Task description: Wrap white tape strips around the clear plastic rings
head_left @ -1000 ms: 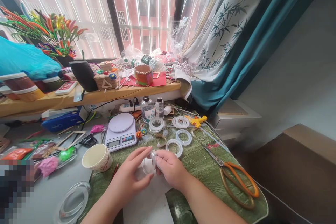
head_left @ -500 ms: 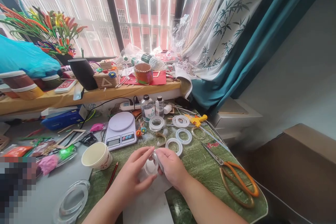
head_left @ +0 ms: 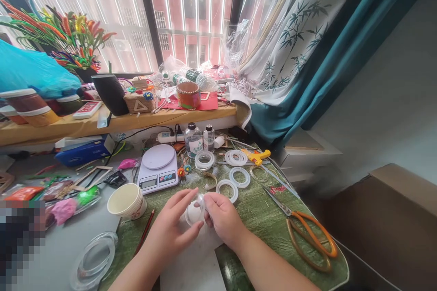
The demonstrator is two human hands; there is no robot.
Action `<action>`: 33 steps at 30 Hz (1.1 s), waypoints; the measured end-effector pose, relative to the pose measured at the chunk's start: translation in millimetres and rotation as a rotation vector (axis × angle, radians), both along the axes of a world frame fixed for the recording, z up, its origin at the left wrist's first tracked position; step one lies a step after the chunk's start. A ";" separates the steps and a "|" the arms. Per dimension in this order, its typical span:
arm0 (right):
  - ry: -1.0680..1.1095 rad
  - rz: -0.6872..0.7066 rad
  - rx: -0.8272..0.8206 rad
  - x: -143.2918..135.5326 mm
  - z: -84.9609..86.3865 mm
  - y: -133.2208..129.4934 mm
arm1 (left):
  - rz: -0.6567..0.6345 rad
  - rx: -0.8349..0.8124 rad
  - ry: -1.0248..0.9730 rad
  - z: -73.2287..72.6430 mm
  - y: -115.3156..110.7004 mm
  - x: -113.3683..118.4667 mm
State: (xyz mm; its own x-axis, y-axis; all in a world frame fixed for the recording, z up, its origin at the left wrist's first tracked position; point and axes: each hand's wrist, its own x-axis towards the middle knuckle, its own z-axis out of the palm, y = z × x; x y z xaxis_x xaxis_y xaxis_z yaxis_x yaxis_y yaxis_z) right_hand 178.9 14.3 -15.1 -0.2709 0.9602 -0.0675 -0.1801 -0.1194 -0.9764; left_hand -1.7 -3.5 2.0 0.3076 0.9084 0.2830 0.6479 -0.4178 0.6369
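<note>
Right grip point(head_left: 224, 219) pinches the clear ring point(head_left: 202, 203), inside the cupped left grip point(head_left: 173, 225) (hold unclear).

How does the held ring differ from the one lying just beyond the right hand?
Pose: the held ring is tipped up on edge, while the table ring lies flat. Support: the held ring is gripped by the right hand, with the left hand curved beside it; the table ring rests on the green tabletop. Both are pale, with open centres.
</note>
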 end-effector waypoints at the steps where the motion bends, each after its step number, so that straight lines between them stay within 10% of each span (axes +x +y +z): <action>1: 0.008 0.009 -0.001 0.3 0.2 -0.4 | -0.001 0.004 -0.004 0.4 -0.3 0.0; 33: 0.210 0.061 -0.128 -0.5 -6.0 3.6 | 0.009 -0.119 0.015 3.6 1.6 2.7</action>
State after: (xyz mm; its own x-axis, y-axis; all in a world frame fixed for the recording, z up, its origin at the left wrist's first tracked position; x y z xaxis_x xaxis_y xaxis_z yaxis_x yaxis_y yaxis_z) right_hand 178.4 18.0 -21.1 -0.3487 0.9290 -0.1237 -0.3665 -0.2567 -0.8943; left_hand 0.9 -1.9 5.6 0.3031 0.9379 0.1686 0.6609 -0.3343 0.6718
